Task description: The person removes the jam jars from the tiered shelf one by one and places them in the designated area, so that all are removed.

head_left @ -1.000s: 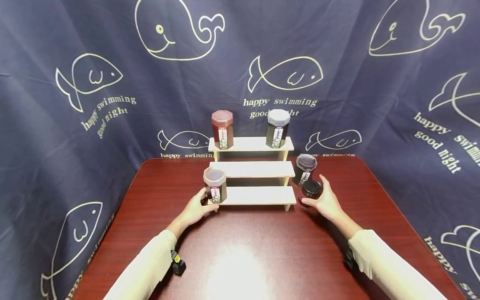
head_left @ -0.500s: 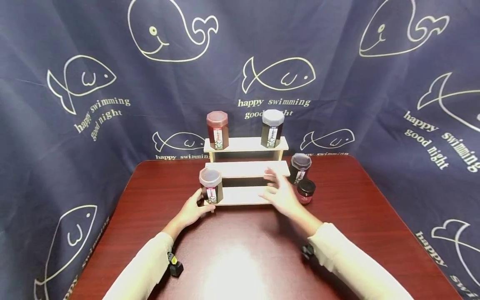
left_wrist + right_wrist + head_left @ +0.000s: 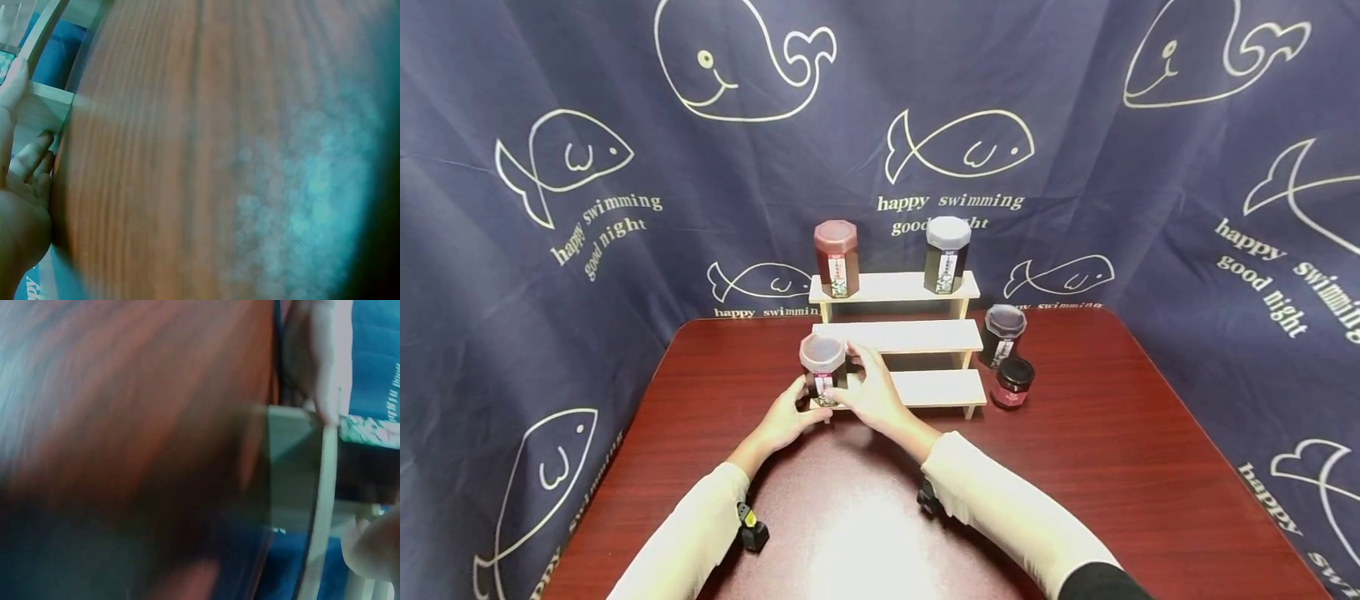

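In the head view, a clear-lidded octagonal jar (image 3: 823, 354) stands at the left end of the bottom step of a pale three-step shelf (image 3: 936, 387). My left hand (image 3: 781, 421) grips that shelf end, thumb along the front edge and fingers beside the jar; the left wrist view shows its fingers (image 3: 34, 159) against the end support. My right hand (image 3: 876, 396) is at the jar's right side, thumb crossing in front of the label and fingers apart. In the right wrist view, a gap shows between this hand (image 3: 375, 547) and the jar (image 3: 369, 472).
A red-lidded jar (image 3: 837, 258) and a white-lidded jar (image 3: 947, 254) stand on the top step. Right of the shelf, a grey-lidded jar (image 3: 1002, 336) and a small black-lidded jar (image 3: 1012, 383) stand on the red-brown table (image 3: 1097, 467). A dark patterned curtain hangs behind.
My right hand has let go of the small black-lidded jar and moved left across the shelf to the clear-lidded jar. My left hand has stayed at the shelf's left end.
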